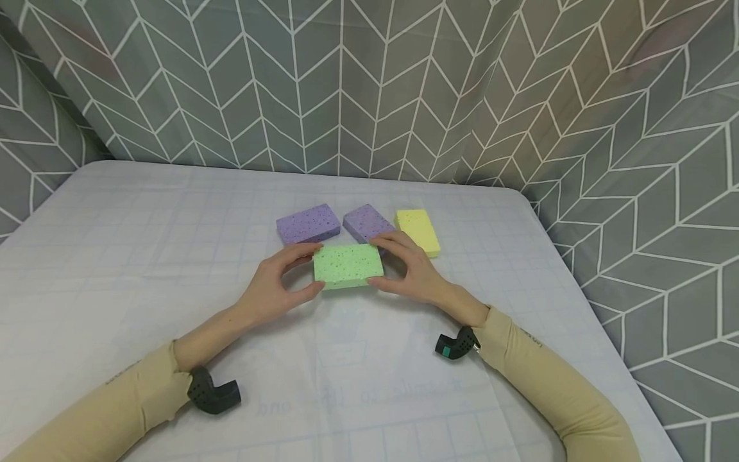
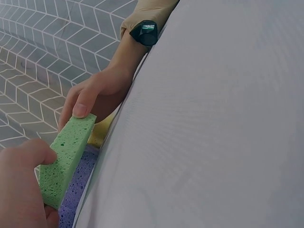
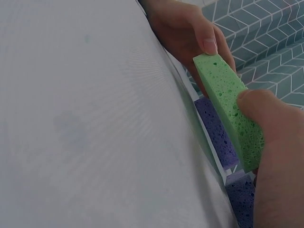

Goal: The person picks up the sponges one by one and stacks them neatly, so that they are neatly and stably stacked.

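A green sponge is held between both hands, raised off the table in the wrist views. The left hand pinches its left end, thumb at the near side and fingers at the far side. At the opposite end the right hand grips it the same way. Just behind lie two purple sponges, one to the left and one in the middle, the latter partly hidden by the right fingers. A yellow sponge lies beyond the right hand.
The sponges lie on a table with a white, faintly printed cloth. A grey curtain with white chevron lines hangs behind the table and along its right side. Dark wrist cameras sit at both sleeve cuffs.
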A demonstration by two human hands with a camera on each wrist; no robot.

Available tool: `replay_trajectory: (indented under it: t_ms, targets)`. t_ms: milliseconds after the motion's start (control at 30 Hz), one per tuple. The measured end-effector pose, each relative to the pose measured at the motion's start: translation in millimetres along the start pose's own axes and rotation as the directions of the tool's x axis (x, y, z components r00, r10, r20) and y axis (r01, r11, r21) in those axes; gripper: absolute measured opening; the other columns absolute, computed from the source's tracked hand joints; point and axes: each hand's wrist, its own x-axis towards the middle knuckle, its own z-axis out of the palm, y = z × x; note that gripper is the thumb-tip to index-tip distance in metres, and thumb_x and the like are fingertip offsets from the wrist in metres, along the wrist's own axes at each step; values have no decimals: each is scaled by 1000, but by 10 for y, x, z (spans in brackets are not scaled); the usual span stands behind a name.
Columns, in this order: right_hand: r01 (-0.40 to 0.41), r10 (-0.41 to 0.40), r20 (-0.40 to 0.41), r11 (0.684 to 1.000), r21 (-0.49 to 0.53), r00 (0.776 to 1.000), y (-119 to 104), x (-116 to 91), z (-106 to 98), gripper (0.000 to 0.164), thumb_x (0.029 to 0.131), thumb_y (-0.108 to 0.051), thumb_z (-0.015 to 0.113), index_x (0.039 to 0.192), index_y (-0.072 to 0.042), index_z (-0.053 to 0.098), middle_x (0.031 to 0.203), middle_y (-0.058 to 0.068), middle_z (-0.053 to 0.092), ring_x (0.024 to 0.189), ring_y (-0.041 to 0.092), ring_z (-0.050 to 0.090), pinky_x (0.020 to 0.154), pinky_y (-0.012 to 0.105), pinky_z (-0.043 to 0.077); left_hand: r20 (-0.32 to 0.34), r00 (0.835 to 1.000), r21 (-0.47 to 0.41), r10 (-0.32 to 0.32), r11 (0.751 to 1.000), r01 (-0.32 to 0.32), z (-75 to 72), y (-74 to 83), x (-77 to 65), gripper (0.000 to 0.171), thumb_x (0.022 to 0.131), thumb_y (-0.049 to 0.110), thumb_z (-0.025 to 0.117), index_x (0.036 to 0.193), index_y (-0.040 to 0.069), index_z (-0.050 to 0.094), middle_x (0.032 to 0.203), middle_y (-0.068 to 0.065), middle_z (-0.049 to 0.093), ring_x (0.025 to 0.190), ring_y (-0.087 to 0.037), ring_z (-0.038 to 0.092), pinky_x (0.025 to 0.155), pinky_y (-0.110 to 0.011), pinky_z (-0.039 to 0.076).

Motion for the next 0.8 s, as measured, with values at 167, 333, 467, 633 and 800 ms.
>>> replay_trajectory:
  t_ms: [167,333,467,633,800]
  targets:
    - [-8,8,-1,1000,0,1000,-4,-4,0,68,69,-15,88,131,-1,61,129,14,60,120,27,54,107,34,45,9,1000,-2,-8,1000,8,1,2,2,60,80,3,82,135,3,58,134,-10,61,121,-25,60,110,-34,47]
    - [-3,3,-7,1000,15,1000,-13,-4,3,73,65,-13,90,130,3,61,128,19,59,120,32,53,108,36,44,9,999,-3,-33,999,33,-2,26,3,62,79,6,83,135,3,58,135,-7,61,123,-22,59,111,-33,47]
    - [-13,12,1,1000,6,1000,-20,-5,-2,72,65,-15,90,130,2,61,129,17,59,121,31,53,109,35,44,8,999,10,-52,999,52,-5,40,3,62,78,8,85,135,4,58,134,-6,61,122,-21,59,110,-32,48]
    - [-24,24,9,1000,-5,1000,-25,-8,-10,69,69,-16,89,130,-1,62,129,14,59,121,27,53,108,35,45,8,998,21,-60,998,60,-4,32,-1,62,78,10,85,135,6,59,133,-6,62,120,-20,60,108,-33,49]
    - [-5,5,0,1000,-1,1000,-26,-2,-5,70,66,-16,90,128,1,62,128,16,59,120,29,53,107,35,45,5,998,21,-57,998,57,-4,21,-2,63,78,10,86,134,7,59,132,-5,62,120,-20,60,108,-33,49]
